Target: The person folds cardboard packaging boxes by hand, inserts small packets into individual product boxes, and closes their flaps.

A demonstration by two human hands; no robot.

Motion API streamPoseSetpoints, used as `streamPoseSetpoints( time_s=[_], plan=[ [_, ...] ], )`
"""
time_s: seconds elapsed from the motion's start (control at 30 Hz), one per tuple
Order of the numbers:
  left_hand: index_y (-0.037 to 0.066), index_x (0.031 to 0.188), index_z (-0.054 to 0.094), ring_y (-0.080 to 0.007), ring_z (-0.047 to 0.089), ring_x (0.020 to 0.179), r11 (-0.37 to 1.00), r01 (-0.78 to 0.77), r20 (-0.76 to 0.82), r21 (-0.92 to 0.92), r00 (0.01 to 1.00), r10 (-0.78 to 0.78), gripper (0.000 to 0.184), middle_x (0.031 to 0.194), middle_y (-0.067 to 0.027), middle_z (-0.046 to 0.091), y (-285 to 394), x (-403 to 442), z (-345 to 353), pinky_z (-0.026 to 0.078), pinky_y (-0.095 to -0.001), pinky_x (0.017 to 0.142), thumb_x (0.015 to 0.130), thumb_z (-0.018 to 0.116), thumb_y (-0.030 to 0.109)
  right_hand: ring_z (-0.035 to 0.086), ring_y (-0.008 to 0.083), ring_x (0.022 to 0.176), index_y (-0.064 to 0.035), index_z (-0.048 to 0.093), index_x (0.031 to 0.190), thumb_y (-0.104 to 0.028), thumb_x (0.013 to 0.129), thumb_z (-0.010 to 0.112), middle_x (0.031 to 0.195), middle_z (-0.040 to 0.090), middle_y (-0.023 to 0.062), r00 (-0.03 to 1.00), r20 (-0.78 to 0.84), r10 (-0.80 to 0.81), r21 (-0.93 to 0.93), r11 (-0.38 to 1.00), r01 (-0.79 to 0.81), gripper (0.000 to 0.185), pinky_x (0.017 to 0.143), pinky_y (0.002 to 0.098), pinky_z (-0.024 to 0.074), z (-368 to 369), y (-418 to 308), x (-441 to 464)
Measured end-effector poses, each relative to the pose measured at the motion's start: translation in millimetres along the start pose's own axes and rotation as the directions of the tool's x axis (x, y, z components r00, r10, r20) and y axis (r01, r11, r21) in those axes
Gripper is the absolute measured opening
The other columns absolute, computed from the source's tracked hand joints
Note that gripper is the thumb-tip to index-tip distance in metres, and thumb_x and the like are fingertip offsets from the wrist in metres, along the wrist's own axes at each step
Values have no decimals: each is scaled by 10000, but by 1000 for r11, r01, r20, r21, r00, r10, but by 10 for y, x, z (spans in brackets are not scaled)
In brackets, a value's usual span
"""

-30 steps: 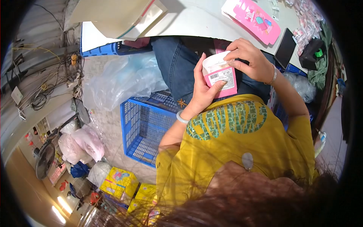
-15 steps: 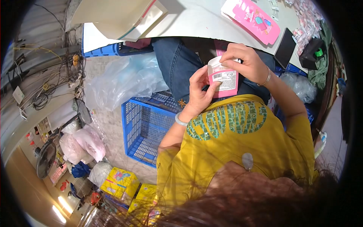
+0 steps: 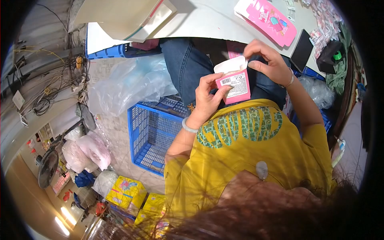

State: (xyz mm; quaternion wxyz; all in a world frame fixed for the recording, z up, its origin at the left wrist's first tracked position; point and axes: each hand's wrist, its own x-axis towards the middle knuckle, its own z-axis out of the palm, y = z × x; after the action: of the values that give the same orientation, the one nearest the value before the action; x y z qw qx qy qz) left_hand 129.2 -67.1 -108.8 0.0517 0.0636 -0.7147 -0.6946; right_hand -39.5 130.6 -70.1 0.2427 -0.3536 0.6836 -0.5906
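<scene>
A small pink box (image 3: 239, 89) with a white label and a raised white flap is over my lap. My left hand (image 3: 208, 97) grips its left side, thumb across the label. Close to the flap's right edge is my right hand (image 3: 267, 64), its thumb and forefinger curved and apart; nothing shows between them. What lies inside the box is too small to tell. Flat pink printed packs (image 3: 272, 23) lie on the white table (image 3: 216, 20), beyond the hands.
A dark flat device (image 3: 302, 51) rests at the table's right edge, near many small packets (image 3: 325, 28). A large open bag (image 3: 120, 18) stands at the table's left. Below are a blue crate (image 3: 154, 136), clear plastic (image 3: 130, 86) and yellow boxes (image 3: 126, 193).
The flap was pressed down by my right hand half a second ago and now stands raised. My right hand has moved off it to the right. My left fingers sit lower on the box.
</scene>
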Motion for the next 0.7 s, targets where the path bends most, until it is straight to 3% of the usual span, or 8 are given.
streamPoseSetpoints(
  time_s=[0.1,0.13,0.23,0.33,0.53,0.63,0.7],
  plan=[
    [7,1196,461,-209,673,975,1000,-18,-10,3,1000,18,438,1103,-158,632,23,9,19,576,-315,820,853,733,28,571,175,938,-28,634,1034,-7,821,699,1017,591,69,991,42,-130,-135,982,135,223,817,293,466,12,20,-53],
    [4,1199,474,-201,679,954,999,-28,-26,-17,999,27,427,1076,-151,643,13,10,27,574,-307,808,858,729,30,562,150,946,-18,637,1040,0,829,694,1040,587,57,994,12,-107,-143,984,108,220,820,291,466,53,29,-80],
    [-7,1217,497,-184,685,926,997,-50,-54,-60,997,47,402,1036,-137,660,-29,10,23,566,-293,797,876,708,32,552,133,948,-6,637,1057,-3,822,702,1035,574,45,987,-145,69,265,964,-29,244,834,281,454,244,136,-149],
    [-20,1249,489,-177,667,961,996,-53,-45,-65,998,50,391,1071,-139,648,-35,-6,-21,553,-294,826,905,669,29,547,123,951,7,654,1061,-10,857,665,1016,553,38,995,-97,-27,151,988,41,205,853,252,434,197,176,-144],
    [-21,1277,493,-167,650,985,991,-22,-9,-130,1000,21,423,1108,-136,638,-48,17,-59,545,-290,835,900,678,32,539,89,930,17,686,1033,-28,940,559,981,562,7,987,87,133,377,913,-156,164,838,214,421,22,256,-37],
    [-15,1287,484,-178,644,1007,991,-8,36,-132,999,13,438,1145,-141,629,-71,29,-84,542,-298,853,899,680,33,538,83,886,22,672,1019,-34,924,593,944,566,-1,973,122,196,330,917,-226,135,806,220,429,-20,182,36],
    [-12,1300,452,-209,634,1065,993,4,92,-121,996,7,429,1208,-167,607,-52,36,-112,537,-320,892,920,648,23,539,78,874,15,656,1000,-45,912,621,927,563,-4,965,115,236,416,871,-262,112,795,224,434,24,174,54]
  ],
)
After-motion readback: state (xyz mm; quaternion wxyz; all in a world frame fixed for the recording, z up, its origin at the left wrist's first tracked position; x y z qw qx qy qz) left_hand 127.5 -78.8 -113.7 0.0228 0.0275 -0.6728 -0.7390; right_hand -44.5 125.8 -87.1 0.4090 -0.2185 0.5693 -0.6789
